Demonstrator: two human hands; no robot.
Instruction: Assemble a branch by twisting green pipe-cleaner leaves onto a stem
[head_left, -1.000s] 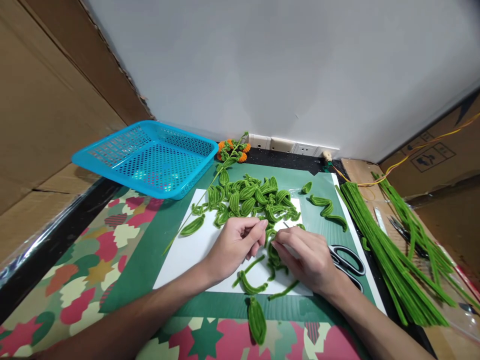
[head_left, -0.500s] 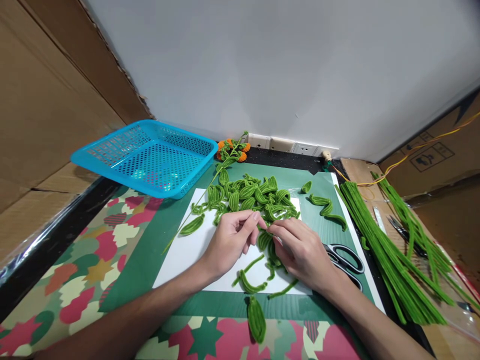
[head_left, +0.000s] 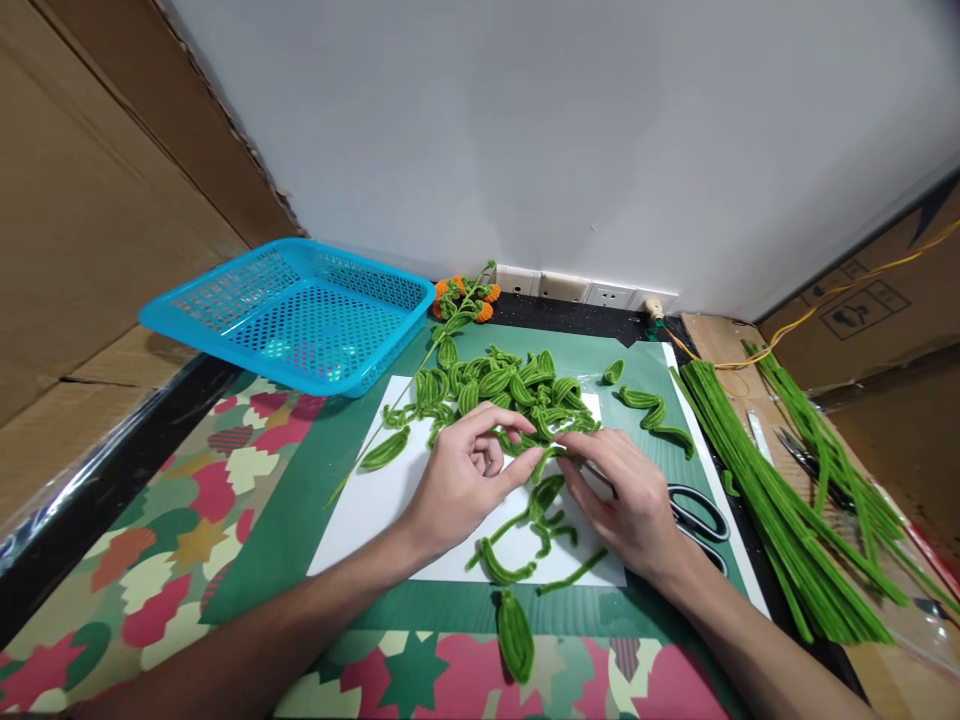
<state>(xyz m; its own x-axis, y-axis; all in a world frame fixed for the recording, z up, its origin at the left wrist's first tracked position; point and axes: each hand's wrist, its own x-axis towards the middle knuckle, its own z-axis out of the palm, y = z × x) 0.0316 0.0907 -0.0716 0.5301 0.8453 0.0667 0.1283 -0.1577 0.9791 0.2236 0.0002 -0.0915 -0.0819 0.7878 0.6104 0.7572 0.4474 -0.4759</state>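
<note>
My right hand (head_left: 626, 495) pinches a green fuzzy pipe cleaner piece (head_left: 550, 460) between thumb and fingertips, above the white paper (head_left: 360, 530). Just left of that piece, my left hand (head_left: 469, 480) has its thumb and index finger apart, the other fingers curled. A looped pipe cleaner leaf (head_left: 545, 497) shows below the fingertips. Behind both hands lies a heap of green pipe cleaner leaves (head_left: 495, 383). Short loose pieces (head_left: 506, 570) rest on the paper near me, and a single leaf (head_left: 515, 635) lies closer still. Scissors (head_left: 701, 515) are partly hidden behind my right hand.
A blue plastic basket (head_left: 360, 375) stands at the back left. Beside it lies a green stem with orange flowers (head_left: 485, 312). Long green pipe cleaners (head_left: 780, 510) lie in a bundle on the right. Wall sockets (head_left: 564, 289) and a yellow cable (head_left: 825, 298) are at the back.
My left thumb and index finger have spread apart from their earlier pinch. My right hand has shifted slightly right, and the green piece at its fingertips is now more visible.
</note>
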